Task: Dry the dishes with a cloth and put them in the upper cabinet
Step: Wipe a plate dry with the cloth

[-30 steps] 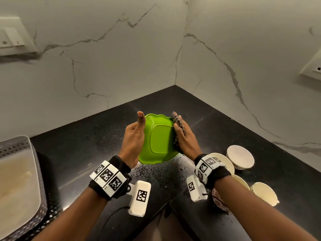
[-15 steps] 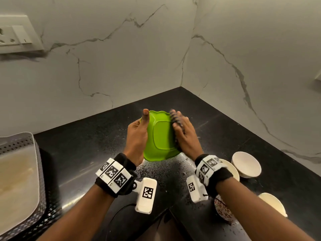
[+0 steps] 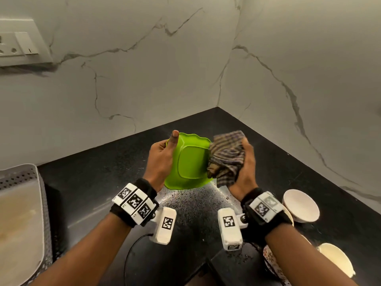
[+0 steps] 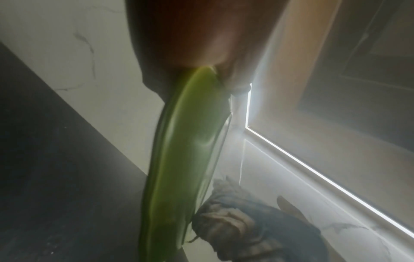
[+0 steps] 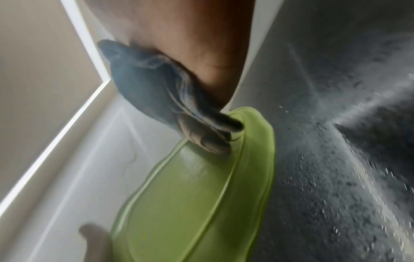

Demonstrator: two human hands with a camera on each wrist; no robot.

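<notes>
A green plastic plate (image 3: 190,163) with a wavy rim is held upright above the black counter (image 3: 99,182), its underside facing me. My left hand (image 3: 162,155) grips its left edge, thumb up along the rim. My right hand (image 3: 244,164) holds a bunched brown checked cloth (image 3: 226,157) against the plate's right edge. In the left wrist view the plate (image 4: 188,159) runs edge-on with the cloth (image 4: 246,228) low beside it. The right wrist view shows the cloth (image 5: 170,101) touching the plate (image 5: 201,203) near its rim.
Several cream bowls (image 3: 301,205) stand on the counter at the right, one patterned bowl (image 3: 272,261) under my right forearm. A perforated grey tray (image 3: 22,213) sits at the left. Marble walls meet in a corner behind; a switch plate (image 3: 20,43) is upper left. Water drops speckle the counter.
The cloth, earlier mostly hidden behind the plate's right side under my fingers, now shows in front at the plate's right edge. The plate turned slightly more toward me.
</notes>
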